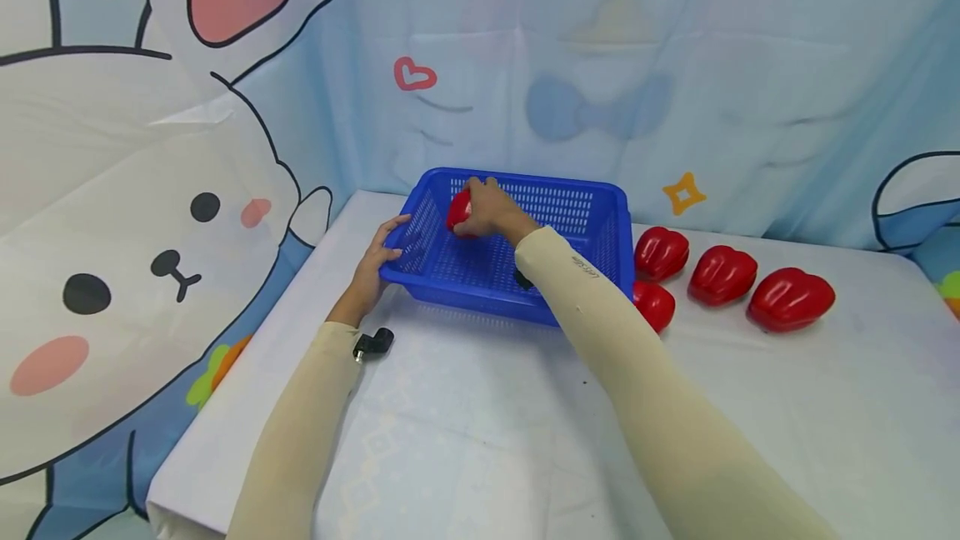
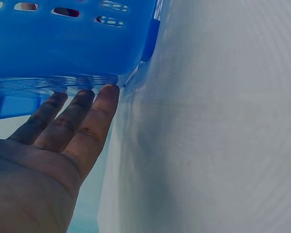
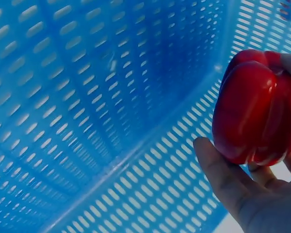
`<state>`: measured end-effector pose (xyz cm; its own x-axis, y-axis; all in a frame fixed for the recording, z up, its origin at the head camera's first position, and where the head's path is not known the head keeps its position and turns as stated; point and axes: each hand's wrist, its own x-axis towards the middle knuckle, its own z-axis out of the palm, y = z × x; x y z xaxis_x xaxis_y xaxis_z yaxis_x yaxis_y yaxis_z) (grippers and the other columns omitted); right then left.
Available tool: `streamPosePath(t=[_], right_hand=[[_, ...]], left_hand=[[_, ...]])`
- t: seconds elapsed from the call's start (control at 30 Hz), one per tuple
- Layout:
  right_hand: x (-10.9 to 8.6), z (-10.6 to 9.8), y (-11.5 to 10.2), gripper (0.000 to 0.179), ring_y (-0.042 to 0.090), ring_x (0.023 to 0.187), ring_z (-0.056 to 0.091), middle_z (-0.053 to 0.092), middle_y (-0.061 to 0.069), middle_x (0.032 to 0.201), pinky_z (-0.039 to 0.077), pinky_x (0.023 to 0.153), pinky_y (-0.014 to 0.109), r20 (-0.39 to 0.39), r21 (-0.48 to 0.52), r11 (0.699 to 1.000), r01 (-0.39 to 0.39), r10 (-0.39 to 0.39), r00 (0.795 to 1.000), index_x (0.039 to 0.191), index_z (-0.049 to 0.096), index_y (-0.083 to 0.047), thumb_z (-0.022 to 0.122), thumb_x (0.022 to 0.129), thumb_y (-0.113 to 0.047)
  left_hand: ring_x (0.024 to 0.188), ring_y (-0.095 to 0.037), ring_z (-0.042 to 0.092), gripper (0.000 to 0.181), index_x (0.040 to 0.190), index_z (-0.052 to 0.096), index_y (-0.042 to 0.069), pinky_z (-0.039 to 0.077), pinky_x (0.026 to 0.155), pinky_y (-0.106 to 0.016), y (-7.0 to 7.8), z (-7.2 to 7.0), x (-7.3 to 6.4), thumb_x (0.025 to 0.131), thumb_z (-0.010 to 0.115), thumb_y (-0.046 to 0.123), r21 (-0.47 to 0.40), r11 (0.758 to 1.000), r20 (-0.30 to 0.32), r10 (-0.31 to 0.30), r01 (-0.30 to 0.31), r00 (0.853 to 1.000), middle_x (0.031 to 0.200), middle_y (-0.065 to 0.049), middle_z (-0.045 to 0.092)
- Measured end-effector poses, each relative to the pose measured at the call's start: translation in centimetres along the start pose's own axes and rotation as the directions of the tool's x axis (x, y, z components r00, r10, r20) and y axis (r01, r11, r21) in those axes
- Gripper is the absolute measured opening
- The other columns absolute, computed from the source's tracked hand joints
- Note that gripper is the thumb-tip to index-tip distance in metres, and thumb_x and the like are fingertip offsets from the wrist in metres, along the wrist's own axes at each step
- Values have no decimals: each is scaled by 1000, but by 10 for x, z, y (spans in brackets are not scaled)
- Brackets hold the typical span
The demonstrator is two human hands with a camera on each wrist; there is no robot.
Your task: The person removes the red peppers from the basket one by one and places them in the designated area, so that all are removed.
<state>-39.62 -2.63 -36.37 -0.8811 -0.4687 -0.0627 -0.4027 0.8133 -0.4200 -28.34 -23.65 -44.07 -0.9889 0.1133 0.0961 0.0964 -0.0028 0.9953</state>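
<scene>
Inside the blue basket (image 1: 480, 298), near its left end, my right hand (image 1: 491, 211) grips a red bell pepper (image 1: 459, 209). In the right wrist view, thumb and fingers (image 3: 218, 174) wrap the glossy pepper (image 3: 247, 111) from its sides, with perforated basket walls around it. At the basket's left end, my left hand (image 1: 367, 269) rests against the rim. Seen from the left wrist, its straight fingers (image 2: 89, 131) touch the basket's outer side (image 2: 72, 48); the thumb is hidden there.
Several more red bell peppers (image 1: 722, 275) lie on the white table (image 1: 465, 440) right of the basket, one (image 1: 654, 305) close against its side. A printed curtain (image 1: 480, 7) hangs behind the table and along the left. Small black devices (image 1: 375, 342) sit at the wrists.
</scene>
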Motion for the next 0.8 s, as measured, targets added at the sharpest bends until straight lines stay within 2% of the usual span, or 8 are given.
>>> streamPosePath(t=[0.17,0.33,0.43,0.57,0.67,0.8], right_hand=[[-17,-16,8,78,33,125,48,43,17,139,53,96,48,-18,86,994,66,-65,998,144,36,-9,74,79,-33],[-50,-49,20,80,33,129,46,44,16,142,53,95,50,-103,186,975,125,-107,989,144,36,-8,78,79,-30],[-79,-70,30,81,33,130,46,44,15,144,53,95,51,-161,219,966,136,-101,982,145,35,-10,78,80,-31],[-128,-89,48,82,35,129,47,44,14,146,53,93,54,-226,250,961,115,-58,973,146,36,-12,80,79,-29],[-167,-95,62,84,37,126,50,44,14,146,54,90,55,-252,254,964,81,-15,968,148,35,-15,80,79,-31],[-212,-97,82,91,39,121,54,45,16,144,56,85,56,-242,249,968,35,27,970,151,31,-17,82,78,-36]], left_hand=[[145,-36,29,64,153,28,30,27,116,-60,-2,1,1,90,38,19,-15,1000,0,2,-2,1000,163,-5,19],[146,-35,28,63,152,29,32,27,115,-61,-2,5,4,91,38,20,1,1000,7,7,-7,1000,163,-2,18],[146,-36,27,63,152,29,33,27,115,-62,1,7,5,90,37,21,17,1000,-2,3,-3,1000,164,-1,17],[146,-37,26,65,152,29,34,27,115,-62,4,9,8,89,37,21,30,1000,5,0,0,1000,164,-1,15],[145,-37,28,65,152,29,33,28,114,-61,6,7,10,88,37,20,25,1000,16,3,-3,1000,164,-2,16],[144,-36,29,65,151,29,33,29,114,-61,7,4,10,89,36,19,18,1000,18,3,-3,1000,163,-3,16]])
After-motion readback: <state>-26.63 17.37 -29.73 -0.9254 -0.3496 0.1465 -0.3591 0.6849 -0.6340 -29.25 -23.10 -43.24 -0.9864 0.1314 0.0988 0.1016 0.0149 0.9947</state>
